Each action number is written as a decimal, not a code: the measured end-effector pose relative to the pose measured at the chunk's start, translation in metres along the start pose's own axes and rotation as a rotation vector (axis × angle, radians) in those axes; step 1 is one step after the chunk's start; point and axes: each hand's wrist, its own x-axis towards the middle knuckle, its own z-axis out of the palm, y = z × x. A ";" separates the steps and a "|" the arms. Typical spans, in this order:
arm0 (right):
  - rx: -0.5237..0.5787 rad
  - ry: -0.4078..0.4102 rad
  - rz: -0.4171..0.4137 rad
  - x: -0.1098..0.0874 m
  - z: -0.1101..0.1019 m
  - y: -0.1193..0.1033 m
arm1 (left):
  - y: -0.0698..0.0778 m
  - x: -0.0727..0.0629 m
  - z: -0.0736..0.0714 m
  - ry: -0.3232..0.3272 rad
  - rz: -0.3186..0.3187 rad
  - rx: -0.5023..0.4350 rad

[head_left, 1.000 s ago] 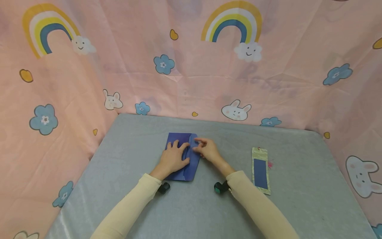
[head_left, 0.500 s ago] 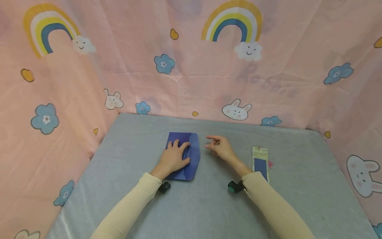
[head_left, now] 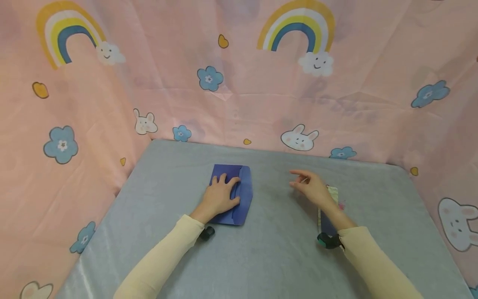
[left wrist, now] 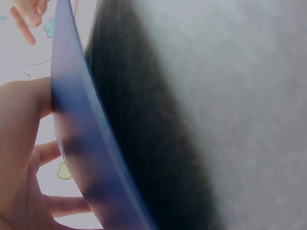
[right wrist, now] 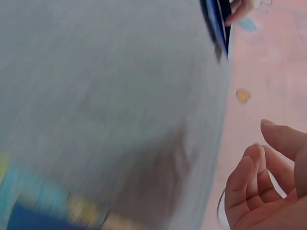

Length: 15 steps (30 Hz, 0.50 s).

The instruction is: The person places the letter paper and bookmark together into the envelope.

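A blue envelope (head_left: 245,197) lies on the table left of the middle, its flap spread out to the right. My left hand (head_left: 218,197) rests on it with the fingers spread; the left wrist view shows these fingers against the envelope's blue face (left wrist: 86,129). Over the table to the right hovers my right hand (head_left: 313,190), its fingers loosely bent and nothing between them. Below the right wrist lies a narrow patterned bookmark-like card with a dark blue panel (head_left: 327,226), partly hidden by the forearm. In the right wrist view that card (right wrist: 38,218) is blurred at the lower left.
Grey cloth covers the table (head_left: 276,257). A pink printed curtain (head_left: 246,112) hangs behind it and along both sides. Beside the card's right edge shows a small pink tassel-like bit (head_left: 341,206). Between the envelope and the right hand is bare cloth.
My right hand has left the envelope's flap and moved right, toward the card, whose middle the forearm now covers. The left hand stays on the envelope. The head view has shifted slightly.
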 end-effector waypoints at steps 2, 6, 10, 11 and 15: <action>-0.025 0.025 0.001 -0.004 -0.008 0.011 | 0.000 0.000 0.001 0.006 0.001 0.002; -0.027 0.079 -0.028 -0.013 -0.022 0.029 | 0.000 0.000 0.002 0.014 0.006 0.007; -0.007 0.112 -0.062 -0.025 -0.035 0.040 | 0.000 0.001 0.003 0.012 0.007 0.008; -0.007 0.120 -0.062 -0.027 -0.038 0.042 | 0.000 0.001 0.003 0.011 0.007 0.009; -0.047 0.147 -0.043 -0.036 -0.047 0.049 | -0.001 0.000 0.003 0.016 0.006 0.015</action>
